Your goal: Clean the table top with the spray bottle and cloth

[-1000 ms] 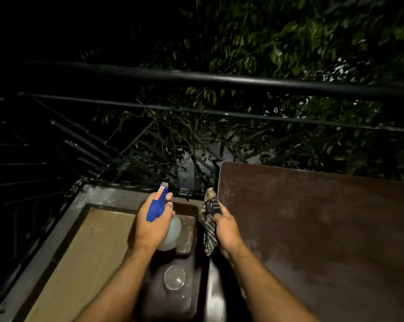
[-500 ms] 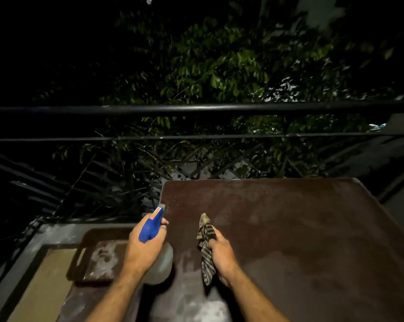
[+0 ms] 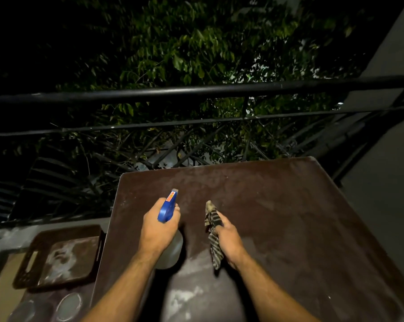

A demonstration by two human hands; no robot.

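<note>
Gripping the spray bottle (image 3: 167, 209) in my left hand (image 3: 158, 231), cloth (image 3: 212, 231) in my right hand (image 3: 228, 242), fingers closed; the desk (image 3: 289, 217) looked dusty, wiping apparently not yet begun.

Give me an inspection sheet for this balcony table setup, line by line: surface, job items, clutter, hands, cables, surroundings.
Surface: brown table top, dusty, pale smears near the front edge.
Job's things: spray bottle with blue head, nozzle pointing away over the table; striped cloth, bunched and hanging.
Clutter: brown tray on a lower surface at left, white residue inside; clear round glass item in front of it.
Hands: left hand in a closed grip on the bottle; right hand in a closed grip on the cloth.
Cables: nothing seen.
Surroundings: black metal railing, leafy tree behind, dark night.
</note>
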